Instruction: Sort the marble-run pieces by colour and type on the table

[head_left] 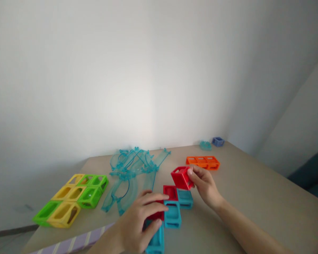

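A red open-sided cube block (180, 178) is pinched between the thumb and fingers of my right hand (205, 183), raised and tilted over the table. Below it lies a group of joined red and blue cube blocks (172, 215), set in a stepped pattern. My left hand (141, 220) rests over the left side of this group. Its fingers are apart and touch the tops of the blocks, covering part of a red one and a blue one. One blue cube (184, 198) sits at the group's right end, just under the held block.
Yellow and green cube blocks (69, 197) lie joined at the left. Clear teal track pieces (134, 164) are heaped near the wall. An orange block row (202, 162), a purple-blue cube (218, 141) and a small teal piece (205, 145) lie back right. A striped purple strip (79, 241) lies in front.
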The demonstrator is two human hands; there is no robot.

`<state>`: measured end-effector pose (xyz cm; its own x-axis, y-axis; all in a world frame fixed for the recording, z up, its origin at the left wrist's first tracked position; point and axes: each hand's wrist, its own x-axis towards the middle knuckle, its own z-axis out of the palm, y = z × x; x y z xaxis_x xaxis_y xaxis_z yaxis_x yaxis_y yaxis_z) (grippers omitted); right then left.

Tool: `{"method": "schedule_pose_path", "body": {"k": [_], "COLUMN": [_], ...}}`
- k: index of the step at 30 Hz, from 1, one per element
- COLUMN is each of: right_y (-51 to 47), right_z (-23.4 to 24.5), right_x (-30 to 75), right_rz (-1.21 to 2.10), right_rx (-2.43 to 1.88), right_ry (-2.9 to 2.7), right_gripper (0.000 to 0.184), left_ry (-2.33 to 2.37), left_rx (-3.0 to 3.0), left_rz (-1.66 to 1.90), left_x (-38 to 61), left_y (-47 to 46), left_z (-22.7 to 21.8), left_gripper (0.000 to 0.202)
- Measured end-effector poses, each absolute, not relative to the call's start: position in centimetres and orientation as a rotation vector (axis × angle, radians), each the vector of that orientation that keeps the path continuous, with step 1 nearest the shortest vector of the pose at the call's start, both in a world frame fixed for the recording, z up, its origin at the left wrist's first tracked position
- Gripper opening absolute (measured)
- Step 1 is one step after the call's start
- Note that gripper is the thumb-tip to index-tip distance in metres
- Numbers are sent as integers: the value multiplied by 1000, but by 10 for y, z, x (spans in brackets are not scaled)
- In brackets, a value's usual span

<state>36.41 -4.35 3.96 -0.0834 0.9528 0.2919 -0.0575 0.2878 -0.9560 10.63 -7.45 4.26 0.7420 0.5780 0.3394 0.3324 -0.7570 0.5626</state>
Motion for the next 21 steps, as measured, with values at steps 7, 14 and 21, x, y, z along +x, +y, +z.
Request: {"method": "schedule_pose_path", "body": {"k": [7, 14, 21], "right_y": [-28, -18, -15], "right_z": [32, 13, 11], "right_x": [365, 361, 364], "right_rz": [747, 840, 898], "right_rx": [-1253, -1333, -1297], "right_ry": [-1477, -1642, -1745], "right_gripper": [39, 34, 30], "left_ry": [564, 533, 558], "left_rx": [2428, 2443, 2394], "left_rz": [740, 699, 705], "left_x": [108, 108, 108], "left_y": [-77, -75, -76], "left_z": [40, 43, 40], "left_gripper": [41, 44, 48]}}
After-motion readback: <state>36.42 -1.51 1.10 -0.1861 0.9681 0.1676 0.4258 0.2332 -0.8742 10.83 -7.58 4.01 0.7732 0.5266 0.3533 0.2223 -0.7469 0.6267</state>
